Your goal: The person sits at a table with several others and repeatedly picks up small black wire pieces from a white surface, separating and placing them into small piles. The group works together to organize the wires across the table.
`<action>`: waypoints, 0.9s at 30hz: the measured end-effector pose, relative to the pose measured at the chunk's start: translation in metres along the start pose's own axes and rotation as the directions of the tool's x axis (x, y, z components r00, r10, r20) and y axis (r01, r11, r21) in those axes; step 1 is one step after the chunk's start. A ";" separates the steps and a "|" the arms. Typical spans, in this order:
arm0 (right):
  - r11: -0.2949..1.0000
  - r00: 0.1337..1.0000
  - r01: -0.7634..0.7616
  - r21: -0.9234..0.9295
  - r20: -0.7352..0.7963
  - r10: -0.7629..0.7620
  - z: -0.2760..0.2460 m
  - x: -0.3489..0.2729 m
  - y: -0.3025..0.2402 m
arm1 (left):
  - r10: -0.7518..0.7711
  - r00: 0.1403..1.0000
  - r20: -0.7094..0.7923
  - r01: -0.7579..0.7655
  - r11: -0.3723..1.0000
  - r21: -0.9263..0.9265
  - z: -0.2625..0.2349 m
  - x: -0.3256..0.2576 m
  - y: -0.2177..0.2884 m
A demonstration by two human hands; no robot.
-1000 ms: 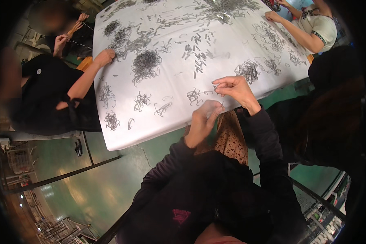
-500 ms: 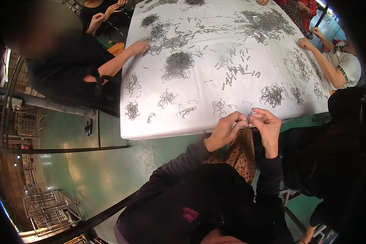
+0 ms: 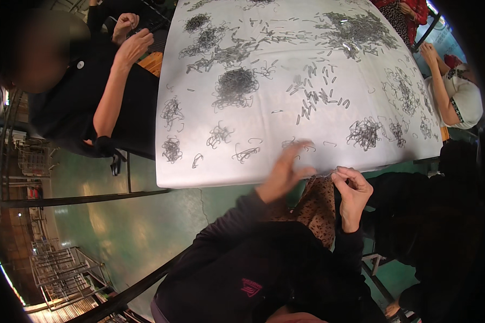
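Observation:
My left hand (image 3: 280, 176) is blurred over the near edge of the white-covered table (image 3: 205, 175), thumb and fingers apart. Its fingertips reach a small group of bent wire hooks (image 3: 306, 146) and partly cover them. Just off that edge, my right hand (image 3: 354, 194) is closed, thumb against fingers, on a thin wire piece (image 3: 326, 175) that looks like a hook; its exact shape is too small to make out. A loose pile of wire hooks (image 3: 364, 133) lies beyond my right hand. Another small group of hooks (image 3: 247, 153) lies left of my left hand.
Small grey strips (image 3: 315, 97) are scattered mid-table, with a large heap (image 3: 355, 32) at the far right. A dense hook pile (image 3: 236, 86) lies left of centre. Other people's hands (image 3: 132, 46) work at the left, and a person in white (image 3: 458, 99) sits at the right.
My hands have parted: the left has moved left and opened over the hooks, while the right has come slightly nearer me. The person at left has lifted a hand off the table.

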State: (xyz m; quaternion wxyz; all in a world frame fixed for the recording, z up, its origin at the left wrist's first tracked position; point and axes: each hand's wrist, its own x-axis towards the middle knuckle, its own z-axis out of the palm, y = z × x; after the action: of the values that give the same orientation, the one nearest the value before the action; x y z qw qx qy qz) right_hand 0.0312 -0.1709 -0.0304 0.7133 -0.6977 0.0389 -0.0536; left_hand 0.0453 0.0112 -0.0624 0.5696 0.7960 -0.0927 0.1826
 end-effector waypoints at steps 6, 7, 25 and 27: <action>0.998 0.997 0.060 -0.013 0.059 -0.059 -0.003 0.000 -0.004 | -0.204 0.966 -0.160 0.256 0.638 0.726 -0.090 0.097 -0.111; 0.998 0.997 0.059 -0.009 0.059 -0.059 -0.002 0.001 -0.006 | -0.182 0.976 -0.116 0.203 0.591 0.781 -0.093 0.100 -0.126; 1.000 1.000 -0.011 -0.001 0.018 0.011 -0.007 -0.018 -0.016 | -0.082 0.946 0.315 0.138 0.978 -0.159 0.008 0.007 0.061; 0.999 1.000 0.018 -0.042 0.003 -0.018 -0.007 -0.020 -0.017 | -0.049 0.963 0.266 0.087 0.987 -0.137 0.013 0.003 0.061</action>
State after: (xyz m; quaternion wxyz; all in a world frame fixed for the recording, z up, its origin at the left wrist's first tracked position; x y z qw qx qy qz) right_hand 0.0097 -0.1754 -0.0136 0.6981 -0.7129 0.0329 -0.0583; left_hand 0.0286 -0.0213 -0.0116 0.6154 0.7717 -0.1529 0.0487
